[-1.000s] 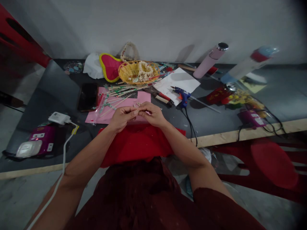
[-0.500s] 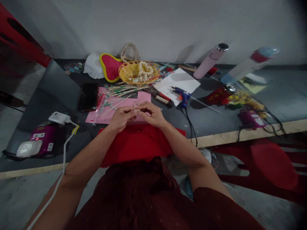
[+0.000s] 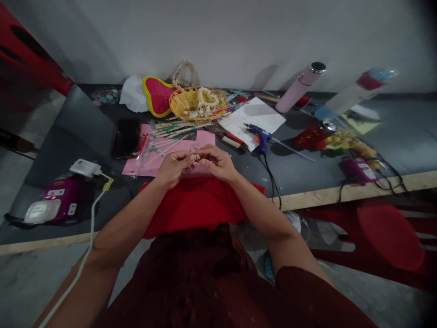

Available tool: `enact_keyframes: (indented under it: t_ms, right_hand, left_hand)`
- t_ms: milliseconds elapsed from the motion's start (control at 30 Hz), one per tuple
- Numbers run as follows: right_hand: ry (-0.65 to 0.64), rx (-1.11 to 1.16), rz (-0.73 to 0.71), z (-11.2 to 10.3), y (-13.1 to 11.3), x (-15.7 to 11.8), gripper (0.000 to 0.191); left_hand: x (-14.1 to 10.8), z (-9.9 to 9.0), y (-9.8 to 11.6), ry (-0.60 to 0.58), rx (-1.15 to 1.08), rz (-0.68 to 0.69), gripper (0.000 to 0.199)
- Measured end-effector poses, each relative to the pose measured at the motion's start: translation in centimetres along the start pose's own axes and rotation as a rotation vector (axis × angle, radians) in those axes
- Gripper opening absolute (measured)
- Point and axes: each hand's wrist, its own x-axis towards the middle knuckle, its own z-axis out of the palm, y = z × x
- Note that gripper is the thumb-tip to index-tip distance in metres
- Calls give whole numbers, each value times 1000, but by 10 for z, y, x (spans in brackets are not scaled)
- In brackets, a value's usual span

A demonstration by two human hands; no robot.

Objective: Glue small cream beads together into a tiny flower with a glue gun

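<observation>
Cluster [image 3: 197, 156], tiny, cream-pale, knobbly, pinched by the left hand [image 3: 173, 169], right hand [image 3: 219, 163] curled close, its grip unclear, pink paper [image 3: 206, 138] beneath

Craft workspace: glue gun [image 3: 262, 137], paper sheets [image 3: 251, 115], wicker basket [image 3: 178, 107] on worktable [image 3: 91, 130].

Small piece [image 3: 197, 156] | pale, knobbly | partly hidden | between left hand [image 3: 172, 169] and right hand [image 3: 219, 164]
</observation>
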Motion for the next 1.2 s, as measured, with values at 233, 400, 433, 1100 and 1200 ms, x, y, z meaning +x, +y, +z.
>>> enact_keyframes:
  t_ms: [233, 400, 433, 1100, 1200]
  right_hand:
    - [46, 39, 60, 2, 2, 0, 26]
    - [50, 25, 45, 4, 4, 0, 22]
    - [50, 29, 47, 3, 4, 0, 22]
    - [15, 207, 88, 3, 7, -1, 23]
    - [11, 170, 100, 1, 5, -1, 30]
  left_hand:
    - [2, -3, -5, -11, 2, -4, 24]
    - [1, -3, -3, 4, 38, 5, 26]
    - [1, -3, -2, 3, 41, 1, 27]
    - [-1, 0, 0, -17, 61, -39, 28]
    - [-1, -1, 1, 15, 33, -50, 28]
